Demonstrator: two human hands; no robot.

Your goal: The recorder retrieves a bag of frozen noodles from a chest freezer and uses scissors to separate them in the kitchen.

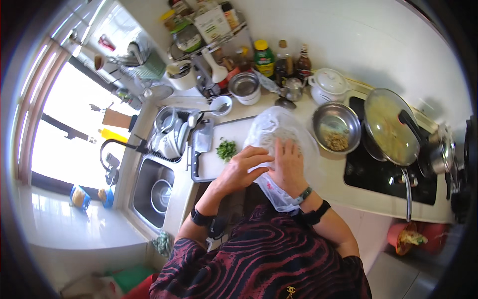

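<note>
A translucent white plastic bag lies spread over the counter and the right part of the cutting board. Pale strands that look like noodles sit in its middle. My right hand rests on them with its fingertips among the strands; whether it grips any is hidden. Over the bag's left side hovers my left hand, thumb and fingers apart and holding nothing. Chopped green herbs form a small pile on the board. A cleaver and a black-handled knife lie along its left edge.
To the right, a steel bowl holds minced food beside a glass-lidded pan on the black cooktop. The pan's handle juts past the counter edge. Left are the sink and a dish rack. Bottles stand behind.
</note>
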